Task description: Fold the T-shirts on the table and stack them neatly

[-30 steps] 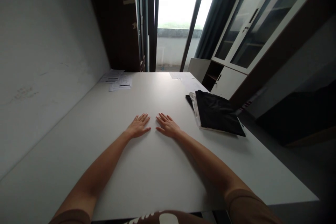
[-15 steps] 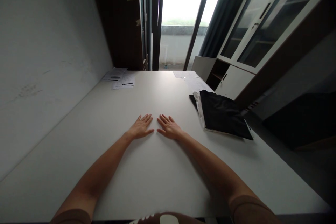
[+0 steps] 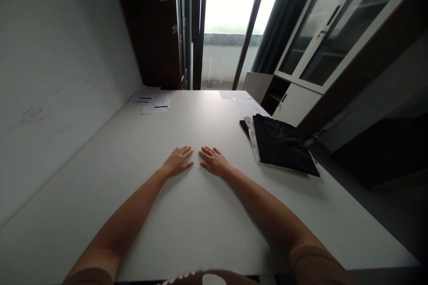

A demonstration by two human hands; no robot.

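Note:
My left hand [image 3: 178, 160] lies flat on the white table [image 3: 200, 213], palm down with fingers stretched out and nothing held. Beside it, a small gap away, my right hand [image 3: 214, 160] rests the same way, open and bare of any object. To the right of my right hand, apart from it, is a stack of folded cloth [image 3: 281, 144], black on top with white layers showing at its left edge. Its kind of garment or fabric cannot be made out.
Printed papers [image 3: 157, 101] lie at the far left of the table, and more sheets [image 3: 245, 103] at the far right. A wall [image 3: 60, 98] borders the left side. Beyond stand a glass door [image 3: 227, 22], a dark curtain [image 3: 277, 18] and a cabinet with glass doors [image 3: 321, 31].
My left hand has shifted very slightly left, so the gap between the thumbs is a little wider. The whole view has moved a touch; the cloth stack stays in place.

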